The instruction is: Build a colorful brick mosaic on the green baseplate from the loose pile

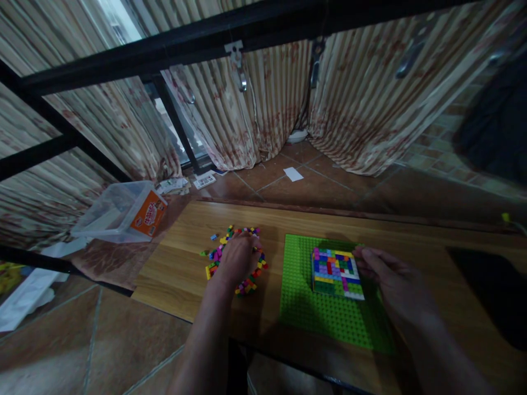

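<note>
A loose pile of small multicoloured toy building bricks [247, 286] lies on the wooden table. My left hand [237, 255] reaches down into it with its fingers curled; the fingertips and anything between them are hidden. To the right, a low block of many-coloured bricks [334, 270] stands on a green studded baseplate [297, 296]. At the block's upper right corner is my right hand [385, 274], thumb and forefinger pinched together. Whether a small brick is in that pinch, or the fingers only touch the block's edge, I cannot tell.
The wooden table [177, 252] bears a flat black object [486, 291] at the right. On the floor at the left is a clear plastic bin [111, 214] with an orange label. Curtains [272, 104] hang behind, and a white card [293, 174] lies on the tiles.
</note>
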Available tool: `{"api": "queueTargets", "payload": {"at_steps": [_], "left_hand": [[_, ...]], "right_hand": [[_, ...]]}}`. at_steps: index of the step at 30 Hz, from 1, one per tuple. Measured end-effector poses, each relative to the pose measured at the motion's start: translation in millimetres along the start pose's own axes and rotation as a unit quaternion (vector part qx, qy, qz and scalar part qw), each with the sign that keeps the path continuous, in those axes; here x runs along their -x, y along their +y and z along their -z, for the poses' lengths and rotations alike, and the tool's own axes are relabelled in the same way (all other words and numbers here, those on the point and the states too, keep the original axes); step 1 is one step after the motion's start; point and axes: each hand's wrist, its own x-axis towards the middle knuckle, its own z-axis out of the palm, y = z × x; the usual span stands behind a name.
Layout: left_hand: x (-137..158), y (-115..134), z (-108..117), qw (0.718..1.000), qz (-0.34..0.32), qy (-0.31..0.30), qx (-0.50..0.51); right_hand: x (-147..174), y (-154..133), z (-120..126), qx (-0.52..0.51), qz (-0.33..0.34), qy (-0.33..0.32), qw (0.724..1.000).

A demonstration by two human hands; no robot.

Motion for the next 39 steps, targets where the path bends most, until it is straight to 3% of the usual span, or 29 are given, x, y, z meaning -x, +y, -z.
{"api": "queueTargets", "payload": {"at_steps": [8,13,16,19,21,23,25,27,29,31,35,37,39], "left_hand": [[-2.5,0.1,-3.6,0.998,-0.006,0.052,0.023],[-4.7,19.0,0.9,0.972,-0.016,0.084,0.22],[-2.9,44.0,-3.0,0.908,-0.008,0.02,0.418],[0.9,72.0,-10.6,0.804,-0.005,-0.066,0.591],[3.0,87.2,-15.7,0.735,-0.001,-0.102,0.67],[4.0,98.2,-19.5,0.679,0.012,-0.131,0.723],[4.1,105.7,-21.9,0.638,0.035,-0.147,0.755],[3.7,111.1,-23.5,0.615,0.06,-0.147,0.773],[3.3,115.2,-25.2,0.61,0.07,-0.144,0.776],[2.6,118.0,-26.8,0.627,0.064,-0.142,0.763],[-0.8,114.9,-27.4,0.689,0.066,-0.1,0.715],[-3.7,108.7,-26.7,0.72,0.091,-0.048,0.686],[-6.6,101.8,-27.1,0.751,0.12,0.011,0.649]], "right_hand": [[0.3,-0.4,-2.4,-0.007,0.026,0.004,1.0],[13.8,-14.3,-9.1,0.002,0.11,0.093,0.99],[29.3,-24.7,-15.4,0.03,0.228,0.054,0.972],[43.2,-31.2,-23.0,0.061,0.308,-0.067,0.947],[48.6,-32.8,-26.9,0.058,0.332,-0.133,0.932],[50.9,-32.8,-28.4,0.049,0.337,-0.158,0.927],[51.4,-32.2,-27.9,0.047,0.331,-0.15,0.93],[51.5,-31.5,-26.6,0.053,0.333,-0.136,0.931],[51.6,-31.2,-25.4,0.066,0.344,-0.126,0.928],[50.7,-31.3,-23.9,0.083,0.355,-0.111,0.925],[39.4,-30.3,-14.0,0.1,0.329,-0.018,0.939],[30.1,-27.6,-5.3,0.098,0.285,0.035,0.953],[22.0,-23.2,2.8,0.105,0.231,0.041,0.967]]}}
